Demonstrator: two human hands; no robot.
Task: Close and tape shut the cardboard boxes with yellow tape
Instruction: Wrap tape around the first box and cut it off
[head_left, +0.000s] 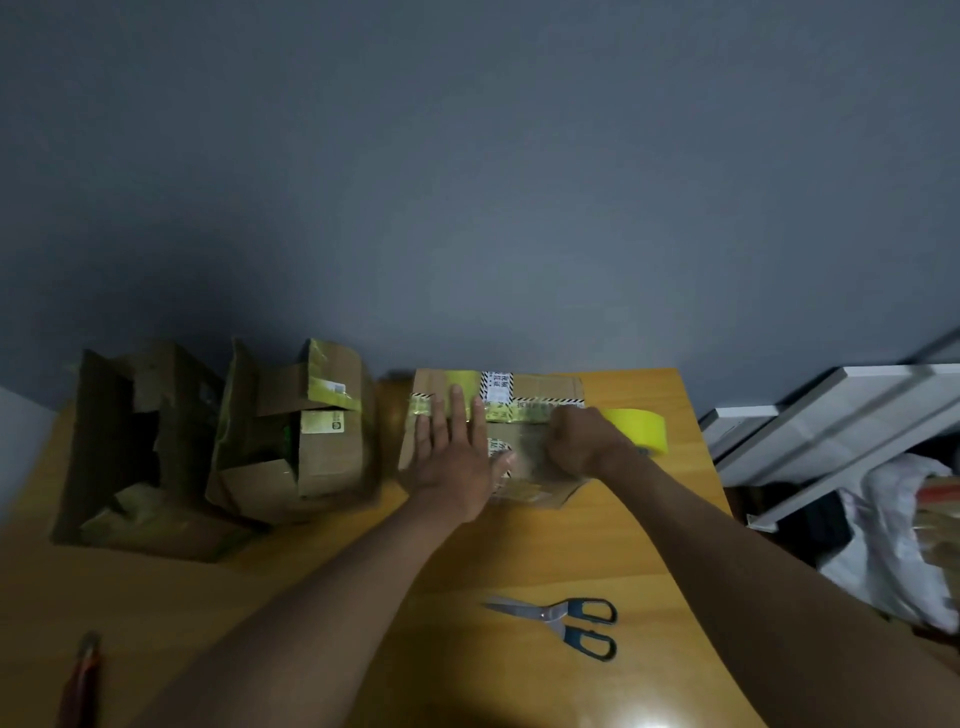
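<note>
1. Your left hand (457, 457) lies flat with its fingers straight, pressing the top of the closed box (493, 431) at the back of the surface (519, 561). Your right hand (576, 441) is curled round the yellow tape roll (639, 431), which sits at the box's right end; a yellow strip (511, 414) runs across the lid between your hands.
2. If you pull the roll further while the left hand's pressure slackens, the strip will likely lift or wander off the seam and crease.
3. The box looks light and could slide toward the right edge of the surface under your pull; the flat hand is all that anchors it.
4. The scissors (566, 621) lie near you, well apart from the box. Reaching for them means freeing one hand, and the loose tape could then fold back and stick to itself.
5. Two more boxes, the middle box (296, 436) and the far-left box (140, 452), stand with flaps up and torn, not yet closed; warped flaps may spring apart under tape.
6. Your right fingers are hidden behind the knuckles, so exactly how they hold the roll is unclear. Whether the strip reaches down the box's sides cannot be seen, and the seam under your left hand is covered.
7. A reddish tool (85, 670) at the lower left is blurred; I cannot tell what it is.
</note>
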